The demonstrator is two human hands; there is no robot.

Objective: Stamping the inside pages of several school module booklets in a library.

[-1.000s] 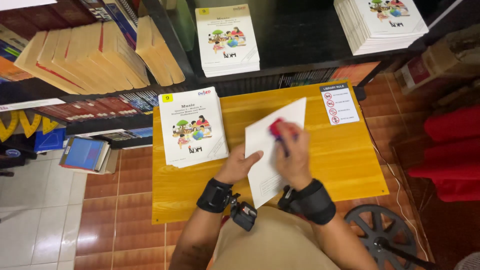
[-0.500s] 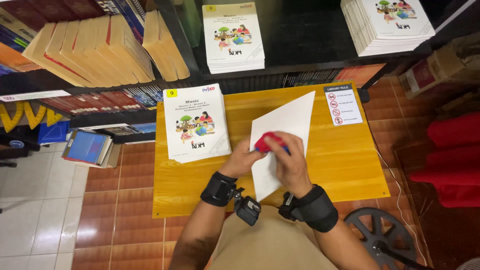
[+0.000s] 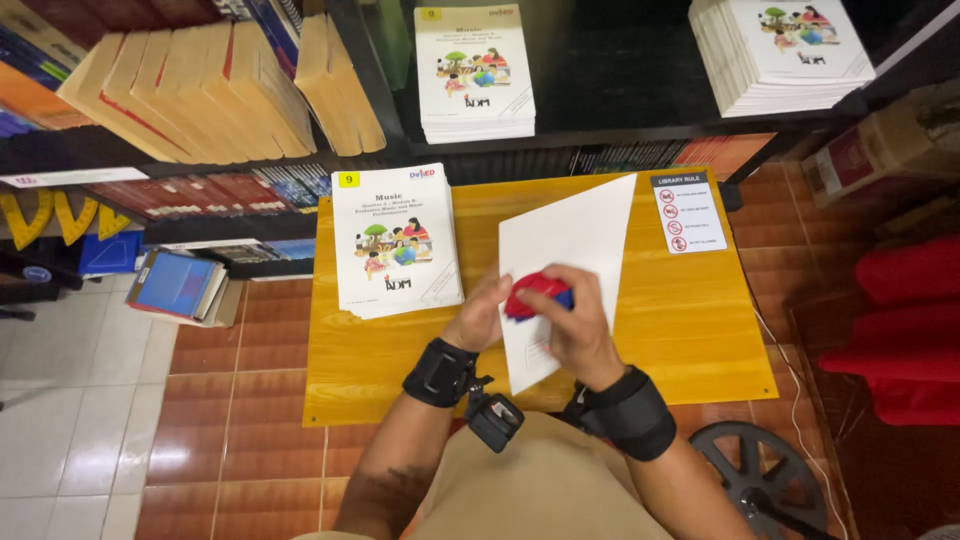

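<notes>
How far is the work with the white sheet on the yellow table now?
Done: the white sheet lies flat on the yellow table. In hand: both hands, left hand and right hand, hold a red and blue stamp over it. Left: the stack of booklets lies untouched beside it.

Red-and-blue stamp (image 3: 537, 293), white paper (image 3: 572, 240), yellow-orange table (image 3: 690, 330)

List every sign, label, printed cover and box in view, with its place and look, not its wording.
Sign: table's far right corner, white rectangle, red round symbols.
Booklet stack: table's left, white cover, colourful drawing, yellow corner tag.
Second stack: dark shelf behind, same cover.
Third stack: shelf, upper right.
Cardboard box: right edge, brown.
Shelf label: left shelf edge, white strip.
</notes>
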